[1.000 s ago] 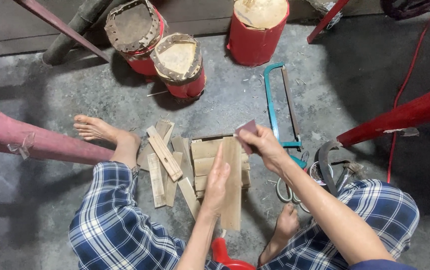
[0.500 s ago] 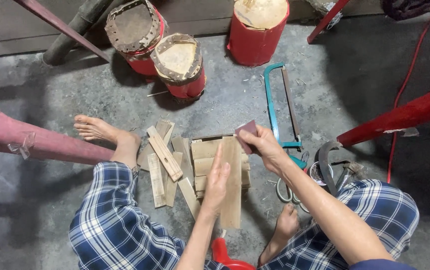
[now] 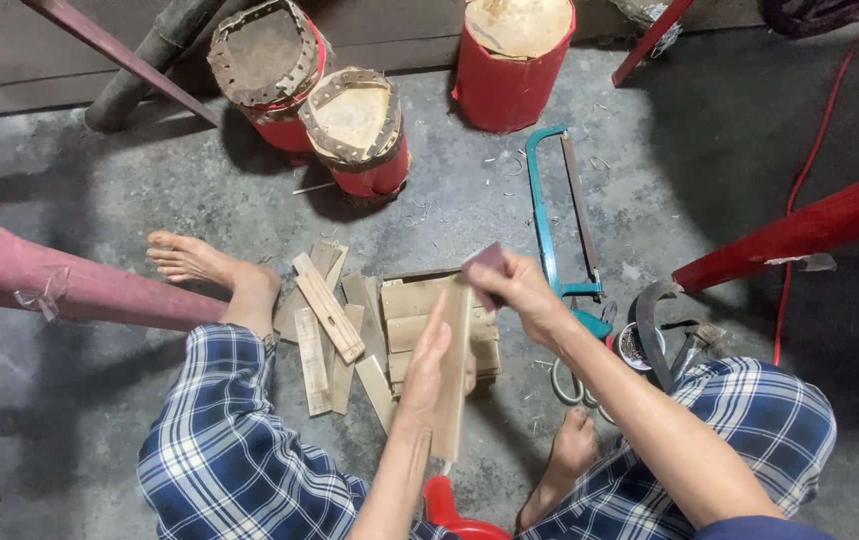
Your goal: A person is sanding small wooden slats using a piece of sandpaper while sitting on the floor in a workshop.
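I sit on a concrete floor with my legs in blue checked trousers. My left hand (image 3: 432, 362) grips a long flat wooden strip (image 3: 452, 378) and holds it on edge over a pile of short wood pieces (image 3: 411, 305). My right hand (image 3: 511, 286) pinches a small dark reddish piece, perhaps sandpaper (image 3: 483, 262), against the far end of the strip. More flat wood strips (image 3: 327, 322) lie spread on the floor to the left of the pile, near my left foot (image 3: 207, 265).
A teal-framed hacksaw (image 3: 555, 214) lies right of the pile, with scissors (image 3: 571, 382) and a curved metal tool (image 3: 653, 330) by my right knee. Three red drum-like cylinders (image 3: 357, 130) stand at the back. Red poles (image 3: 799, 230) and a pink beam (image 3: 69, 285) flank me.
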